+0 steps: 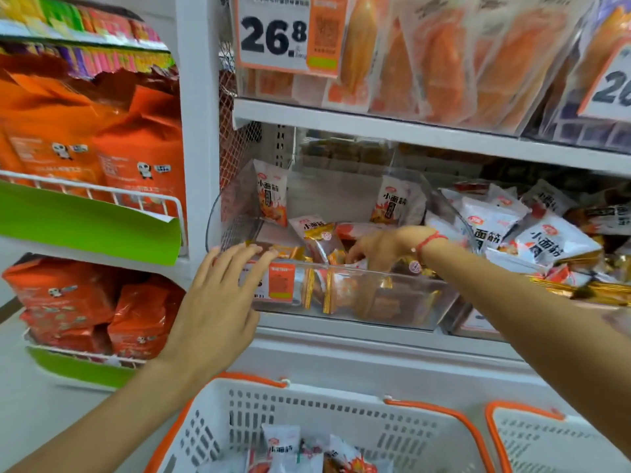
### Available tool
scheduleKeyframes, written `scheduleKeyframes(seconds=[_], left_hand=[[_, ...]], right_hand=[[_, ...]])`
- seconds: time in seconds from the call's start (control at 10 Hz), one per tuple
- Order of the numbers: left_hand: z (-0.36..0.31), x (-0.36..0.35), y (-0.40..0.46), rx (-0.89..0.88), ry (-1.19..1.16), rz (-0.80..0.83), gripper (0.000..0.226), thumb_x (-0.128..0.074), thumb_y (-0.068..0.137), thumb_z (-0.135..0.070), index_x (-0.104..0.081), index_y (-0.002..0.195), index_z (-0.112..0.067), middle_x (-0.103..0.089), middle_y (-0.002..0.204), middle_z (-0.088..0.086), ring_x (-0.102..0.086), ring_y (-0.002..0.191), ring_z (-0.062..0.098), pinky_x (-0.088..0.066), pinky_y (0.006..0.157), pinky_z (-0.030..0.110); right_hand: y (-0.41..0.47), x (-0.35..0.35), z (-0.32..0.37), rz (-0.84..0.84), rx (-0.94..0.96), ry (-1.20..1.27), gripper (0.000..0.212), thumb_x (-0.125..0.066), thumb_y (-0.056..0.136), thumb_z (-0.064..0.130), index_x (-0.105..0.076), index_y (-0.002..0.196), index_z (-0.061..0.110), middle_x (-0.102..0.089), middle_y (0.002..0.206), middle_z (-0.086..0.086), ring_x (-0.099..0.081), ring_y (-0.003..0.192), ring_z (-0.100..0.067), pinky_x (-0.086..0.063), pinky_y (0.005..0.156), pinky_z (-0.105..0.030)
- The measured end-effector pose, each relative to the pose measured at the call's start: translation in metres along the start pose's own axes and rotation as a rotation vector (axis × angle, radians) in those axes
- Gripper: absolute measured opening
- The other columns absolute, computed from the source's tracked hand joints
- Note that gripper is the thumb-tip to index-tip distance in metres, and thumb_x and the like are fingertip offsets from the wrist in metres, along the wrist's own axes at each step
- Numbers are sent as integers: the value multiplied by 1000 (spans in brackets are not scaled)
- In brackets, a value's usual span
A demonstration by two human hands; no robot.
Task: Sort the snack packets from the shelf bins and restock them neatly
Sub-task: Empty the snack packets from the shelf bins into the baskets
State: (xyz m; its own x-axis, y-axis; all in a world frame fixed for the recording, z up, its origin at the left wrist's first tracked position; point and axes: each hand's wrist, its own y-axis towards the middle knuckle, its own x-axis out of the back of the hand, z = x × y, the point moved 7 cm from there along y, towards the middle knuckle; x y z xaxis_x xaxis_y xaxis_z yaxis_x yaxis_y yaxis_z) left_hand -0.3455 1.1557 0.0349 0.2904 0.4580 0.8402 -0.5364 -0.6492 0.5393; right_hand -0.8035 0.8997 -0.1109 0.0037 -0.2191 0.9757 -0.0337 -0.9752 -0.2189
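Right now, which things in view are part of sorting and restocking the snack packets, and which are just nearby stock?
In the job:
- clear bin, left hand on its front rim
- right hand reaching among its packets
- white packets in the neighbouring bin
- white basket with packets in it

Just nearby:
- orange bags on the left rack
- price sign
- upper-shelf orange packs
- second basket

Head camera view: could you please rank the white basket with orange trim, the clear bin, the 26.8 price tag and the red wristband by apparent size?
1. White basket, though it is nearest the camera, which inflates it.
2. Clear bin.
3. 26.8 price tag.
4. Red wristband, plainly smallest.
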Motion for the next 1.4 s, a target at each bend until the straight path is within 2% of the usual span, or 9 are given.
scheduleKeyframes(seconds=[0.1, 0.2, 0.4, 0.6, 0.9, 1.1, 1.2, 1.3, 1.4], left_hand=[[1, -4, -1, 21, -27, 47, 67, -62, 83, -24, -39, 145, -15, -48, 139, 10, -43, 130, 30, -17, 115, 43], [-1, 0, 0, 51, -63, 23, 58, -36, 93, -48, -45, 141, -17, -51, 136, 5, -46, 128, 26, -21, 113, 42], [-15, 13, -1, 13, -106, -38, 52, -30, 97, -42, -48, 142, -22, -53, 137, 1, -46, 130, 21, -25, 113, 42], [-15, 18, -2, 10, -164, 61, 55, -23, 97, -46, -42, 144, -25, -49, 141, -2, -40, 133, 19, -25, 113, 40], [-4, 31, 33, 125, -294, -29, 38, -36, 98, -41, -64, 116, -25, -63, 117, -8, -55, 111, 15, -42, 94, 33], [6, 8, 5, -29, -152, -71, 48, -28, 100, -37, -54, 136, -17, -58, 133, -1, -42, 127, 12, -21, 112, 29], [6, -2, 2, -62, -142, -52, 49, -33, 98, -32, -45, 143, -19, -51, 140, -2, -38, 132, 13, -16, 116, 34], [7, -5, 3, -54, -164, -60, 49, -36, 97, -32, -42, 144, -21, -50, 140, -4, -37, 134, 14, -12, 118, 32], [8, -6, 2, -73, -168, -63, 49, -36, 96, -33, -40, 144, -23, -50, 138, -4, -39, 133, 16, -14, 118, 34]], right_hand=[[-25, 10, 16, 82, 130, -20, 51, -85, 51, 52, -72, 98, 39, -69, 93, 14, -65, 91, -16, -49, 64, -29], [-229, 138, 204, -106, 253, 34, 37, -79, 75, 32, -72, 108, 17, -71, 96, 0, -62, 84, -17, -48, 78, -31], [-329, 189, 211, -587, 292, 378, 32, -78, 79, 30, -72, 106, 14, -72, 95, 4, -64, 86, -14, -48, 87, -36], [-412, 157, 242, -325, 438, 364, 19, -73, 76, 41, -57, 84, 48, -57, 84, 3, -50, 82, -9, -42, 80, -29], [-378, 148, 248, -289, 421, 341, 26, -66, 90, 24, -69, 115, 25, -66, 113, 13, -55, 98, 1, -45, 87, -22], [-224, 133, 199, -188, 108, 226, 41, -64, 88, 20, -56, 127, 13, -59, 127, -7, -57, 110, -22, -47, 96, -40], [-198, 115, 199, -110, -25, 72, 35, -57, 95, 23, -48, 128, 17, -46, 135, 0, -48, 107, -15, -51, 86, -33], [-177, 124, 241, 15, 76, 202, 50, -59, 95, 25, -43, 135, 0, -47, 138, -8, -51, 116, -25, -43, 97, -33], [-140, 120, 261, 44, 48, 203, 20, -77, 78, 28, -62, 81, 16, -66, 92, -4, -60, 68, -12, -47, 56, -21]])
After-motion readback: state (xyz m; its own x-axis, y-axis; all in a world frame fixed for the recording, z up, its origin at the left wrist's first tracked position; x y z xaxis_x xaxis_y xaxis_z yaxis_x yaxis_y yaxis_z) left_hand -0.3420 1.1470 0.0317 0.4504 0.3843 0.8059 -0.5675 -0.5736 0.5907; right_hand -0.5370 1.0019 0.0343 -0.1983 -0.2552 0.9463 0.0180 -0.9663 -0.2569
